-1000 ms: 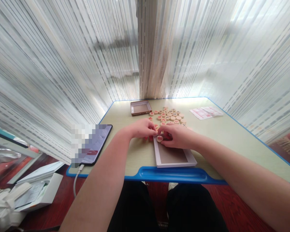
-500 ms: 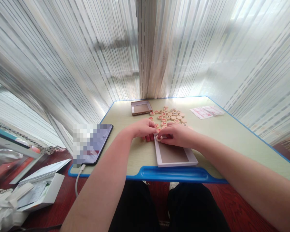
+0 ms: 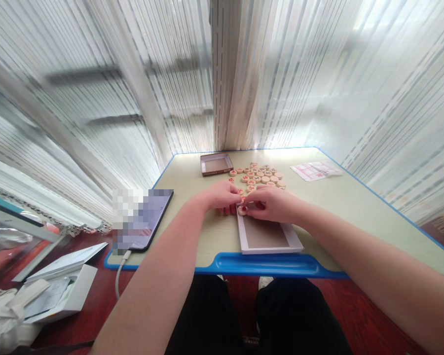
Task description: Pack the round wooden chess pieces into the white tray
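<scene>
A shallow white-rimmed box tray (image 3: 299, 245) lies at the table's front edge. In its far left corner sits a round wooden Chinese chess piece (image 3: 241, 211), with the fingertips of my right hand (image 3: 270, 203) closed on it. My left hand (image 3: 222, 196) is at the same corner from outside, its thumb and fingers curled together; what they grip is hidden. Just beyond both hands, several more Chinese chess pieces (image 3: 265, 180) lie loose, some showing red or dark characters and some blank side up. My right hand covers part of the tray and the nearest pieces.
A brown box lid (image 3: 216, 172) stands at the back of the table. On the right lies a folded paper sheet (image 3: 316, 170) with red print. A phone (image 3: 151, 222) with a white cable (image 3: 119, 276) rests at the left edge. An opened white carton (image 3: 70, 291) is on the floor.
The chess piece at my right fingertips has gone from tilted to lying flatter in the tray's corner. My right hand has shifted very slightly; my left hand has barely moved.
</scene>
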Motion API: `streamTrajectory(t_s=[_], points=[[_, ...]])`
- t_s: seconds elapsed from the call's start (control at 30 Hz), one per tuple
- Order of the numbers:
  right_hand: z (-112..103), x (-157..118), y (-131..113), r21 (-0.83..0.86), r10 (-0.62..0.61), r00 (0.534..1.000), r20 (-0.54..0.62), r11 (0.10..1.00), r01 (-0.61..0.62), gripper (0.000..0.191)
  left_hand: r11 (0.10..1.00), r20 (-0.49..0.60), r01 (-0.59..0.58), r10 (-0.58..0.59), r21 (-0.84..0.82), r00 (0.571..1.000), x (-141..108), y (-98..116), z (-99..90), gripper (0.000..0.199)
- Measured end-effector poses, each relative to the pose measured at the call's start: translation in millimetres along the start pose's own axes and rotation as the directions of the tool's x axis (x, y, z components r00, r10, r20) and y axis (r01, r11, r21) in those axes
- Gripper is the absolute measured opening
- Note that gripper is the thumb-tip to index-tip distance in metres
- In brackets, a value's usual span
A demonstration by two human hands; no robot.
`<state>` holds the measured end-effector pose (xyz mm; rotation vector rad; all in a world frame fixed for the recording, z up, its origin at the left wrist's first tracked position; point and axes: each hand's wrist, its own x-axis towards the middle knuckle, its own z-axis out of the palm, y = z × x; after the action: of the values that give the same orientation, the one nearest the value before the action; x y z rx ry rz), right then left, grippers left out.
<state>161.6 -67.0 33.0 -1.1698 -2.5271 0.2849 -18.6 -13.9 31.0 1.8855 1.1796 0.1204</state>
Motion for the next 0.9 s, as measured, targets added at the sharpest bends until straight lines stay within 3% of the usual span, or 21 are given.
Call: streamTrajectory(t_s=[0.53,0.77,0.9], points=[[1.8,1.1,2.4,0.022,-0.039,0.999,-0.003,0.999,0.039,0.019,1.000,0.004,-0.013,0.013,0.012,1.000,4.7,-4.5,1.4,0.016],[-2.4,-0.2,1.0,0.041,0.005,1.000,0.006,0.999,-0.006,0.026,1.000,-0.002,-0.014,0.014,0.009,1.000,2.5,-1.5,1.0,0.019],[-2.8,1.7,8.0,0.045,0.062,0.987,-0.146,0.997,-0.056,0.028,1.000,-0.012,-0.008,0.008,0.010,1.000,-0.5,2.4,0.6,0.016]])
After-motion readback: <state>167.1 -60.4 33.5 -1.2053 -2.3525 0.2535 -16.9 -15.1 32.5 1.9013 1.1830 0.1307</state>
